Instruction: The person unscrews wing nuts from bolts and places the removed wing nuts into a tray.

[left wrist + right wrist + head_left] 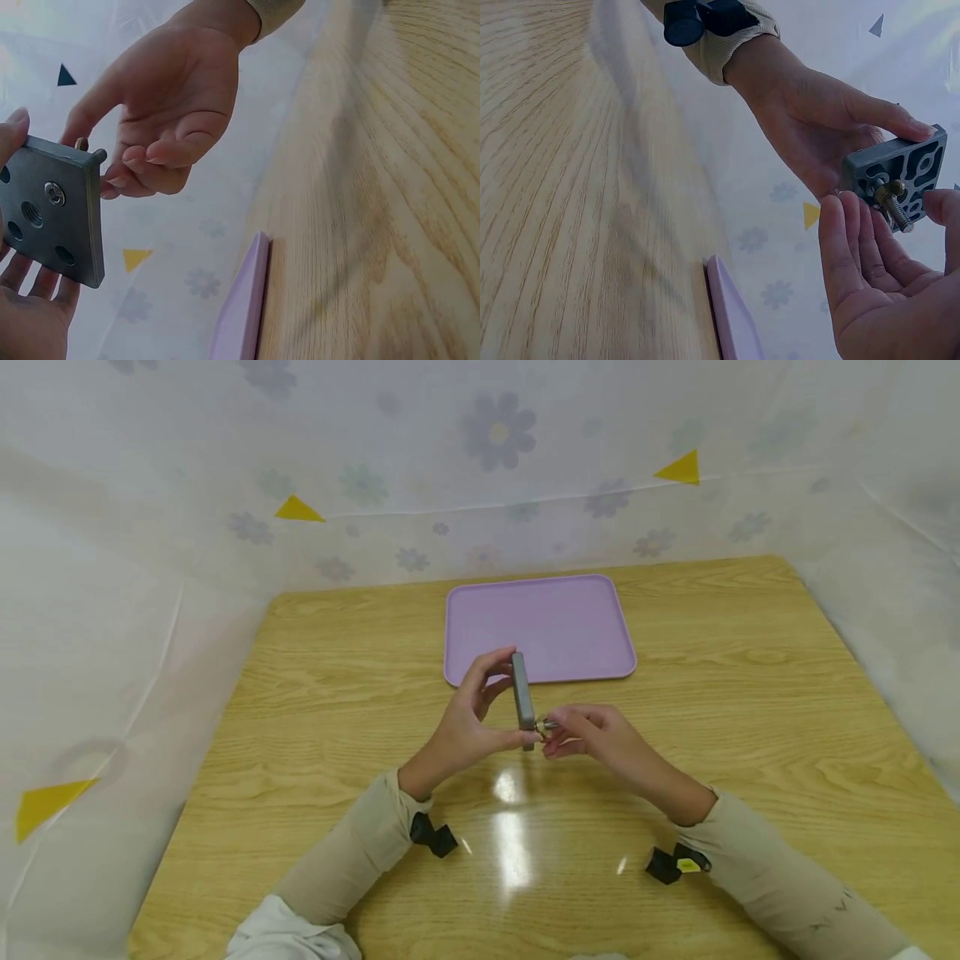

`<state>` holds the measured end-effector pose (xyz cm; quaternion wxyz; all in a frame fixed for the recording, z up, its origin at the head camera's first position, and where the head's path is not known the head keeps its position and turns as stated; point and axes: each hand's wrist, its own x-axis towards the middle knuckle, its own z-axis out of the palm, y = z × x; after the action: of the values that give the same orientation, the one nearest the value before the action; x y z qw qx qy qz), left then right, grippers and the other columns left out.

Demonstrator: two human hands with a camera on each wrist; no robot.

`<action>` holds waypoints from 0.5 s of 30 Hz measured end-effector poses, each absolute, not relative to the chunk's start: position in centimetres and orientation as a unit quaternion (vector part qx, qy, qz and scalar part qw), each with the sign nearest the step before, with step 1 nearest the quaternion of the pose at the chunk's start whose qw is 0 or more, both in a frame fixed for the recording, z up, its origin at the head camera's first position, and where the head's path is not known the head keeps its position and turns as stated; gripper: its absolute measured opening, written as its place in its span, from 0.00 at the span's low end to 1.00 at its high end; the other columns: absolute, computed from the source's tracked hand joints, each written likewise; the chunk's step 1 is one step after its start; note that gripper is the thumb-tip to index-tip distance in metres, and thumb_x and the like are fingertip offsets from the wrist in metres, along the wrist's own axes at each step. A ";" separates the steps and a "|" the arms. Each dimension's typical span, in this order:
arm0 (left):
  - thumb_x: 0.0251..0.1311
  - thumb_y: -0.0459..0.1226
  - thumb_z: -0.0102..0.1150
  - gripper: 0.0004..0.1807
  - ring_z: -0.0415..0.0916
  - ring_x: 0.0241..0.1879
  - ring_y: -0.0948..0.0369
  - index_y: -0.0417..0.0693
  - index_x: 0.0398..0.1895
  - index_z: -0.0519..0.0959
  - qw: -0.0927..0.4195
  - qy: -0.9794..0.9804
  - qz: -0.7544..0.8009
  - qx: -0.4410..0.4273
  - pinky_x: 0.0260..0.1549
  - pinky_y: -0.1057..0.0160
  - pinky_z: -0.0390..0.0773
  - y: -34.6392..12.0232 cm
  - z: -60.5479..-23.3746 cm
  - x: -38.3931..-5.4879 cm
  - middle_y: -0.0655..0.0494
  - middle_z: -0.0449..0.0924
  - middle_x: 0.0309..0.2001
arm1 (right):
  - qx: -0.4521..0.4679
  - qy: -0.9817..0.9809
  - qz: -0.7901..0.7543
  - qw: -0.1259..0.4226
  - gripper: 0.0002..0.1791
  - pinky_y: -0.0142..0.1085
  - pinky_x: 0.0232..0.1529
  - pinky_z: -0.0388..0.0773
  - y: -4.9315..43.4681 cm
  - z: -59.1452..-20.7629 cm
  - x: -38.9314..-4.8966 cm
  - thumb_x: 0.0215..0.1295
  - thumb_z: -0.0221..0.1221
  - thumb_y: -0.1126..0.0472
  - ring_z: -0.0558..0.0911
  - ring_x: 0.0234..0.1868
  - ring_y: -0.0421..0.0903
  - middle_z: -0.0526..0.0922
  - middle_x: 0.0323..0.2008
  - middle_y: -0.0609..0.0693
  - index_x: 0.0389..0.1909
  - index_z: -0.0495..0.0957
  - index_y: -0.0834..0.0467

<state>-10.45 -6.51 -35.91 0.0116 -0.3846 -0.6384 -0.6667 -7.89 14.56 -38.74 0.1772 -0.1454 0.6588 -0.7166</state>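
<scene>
My left hand (pixel 471 714) grips a grey metal plate (pixel 522 689) by opposite edges, thumb on one and fingers on the other, holding it upright above the table. Several round holes and a socket bolt head (pixel 54 193) show on the plate's flat face in the left wrist view. From its ribbed face a threaded bolt (pixel 901 215) sticks out, with a brass-coloured wing nut (pixel 898 185) on it near the plate. My right hand (pixel 603 739) is around the bolt's end. In the right wrist view its fingers extend beside the bolt, and the thumb stands apart from it.
A shallow purple tray (pixel 540 627) lies on the wood-grain table (pixel 352 710), behind the hands. Pale flowered sheeting (pixel 405 468) with yellow triangles surrounds the table at the back and sides. Each wrist wears a small black camera (pixel 663 865).
</scene>
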 end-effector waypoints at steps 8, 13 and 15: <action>0.32 0.14 0.68 0.52 0.60 0.57 0.51 0.29 0.65 0.53 0.007 -0.637 -0.667 -0.387 0.62 0.49 0.62 -6.3 -36.0 -10.4 0.35 0.58 0.58 | -0.145 0.661 -0.716 0.170 0.16 0.45 0.46 0.79 14.3 -38.7 -7.9 0.68 0.54 0.60 0.80 0.42 0.62 0.81 0.40 0.58 0.45 0.74 0.71; 0.33 0.15 0.69 0.52 0.60 0.57 0.52 0.31 0.66 0.53 0.001 -0.639 -0.667 -0.383 0.62 0.50 0.62 -6.3 -36.0 -10.4 0.36 0.58 0.58 | -0.150 0.674 -0.708 0.152 0.12 0.45 0.47 0.79 14.3 -38.8 -7.9 0.63 0.59 0.63 0.81 0.42 0.52 0.82 0.41 0.56 0.43 0.76 0.66; 0.34 0.15 0.69 0.51 0.60 0.57 0.52 0.30 0.66 0.52 0.001 -0.638 -0.667 -0.384 0.62 0.49 0.62 -6.3 -36.0 -10.4 0.35 0.58 0.58 | -0.156 0.676 -0.706 0.141 0.11 0.43 0.47 0.79 14.3 -38.8 -7.9 0.62 0.60 0.63 0.81 0.44 0.50 0.81 0.42 0.56 0.43 0.77 0.65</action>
<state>-10.40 -6.26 -35.96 0.0011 -0.3844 -0.6379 -0.6673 -7.89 14.34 -38.82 0.1414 -0.1559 0.6760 -0.7062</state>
